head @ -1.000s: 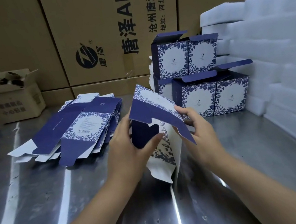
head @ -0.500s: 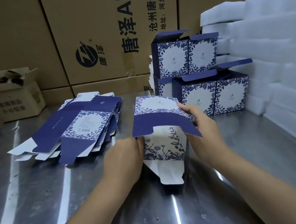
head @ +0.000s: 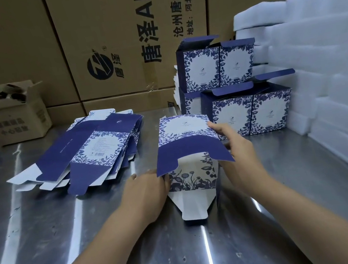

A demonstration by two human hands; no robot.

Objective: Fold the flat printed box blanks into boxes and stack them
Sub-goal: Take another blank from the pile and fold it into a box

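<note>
A half-folded box [head: 183, 130] stands upright on the steel worktop [head: 71, 239], its dark blue flap hanging forward over a white inner flap that points toward the person. The left hand [head: 146, 193] grips the box's left side, its fingers curled round the edge with their tips hidden behind the blue flap. The right hand [head: 237, 151] holds the box's right side, one of its fingers [head: 215, 126] lying along the edge of the floral panel and the others tucked behind the flap. Left of the box, apart from it, lies a fanned pile of flat blanks [head: 94, 153]. Just behind the box to the right stands a stack of folded boxes [head: 230, 91] in two tiers, lids open. Further right of the box, white foam sheets [head: 328, 61] are piled, and behind it rise large cardboard cartons [head: 119, 37]
</note>
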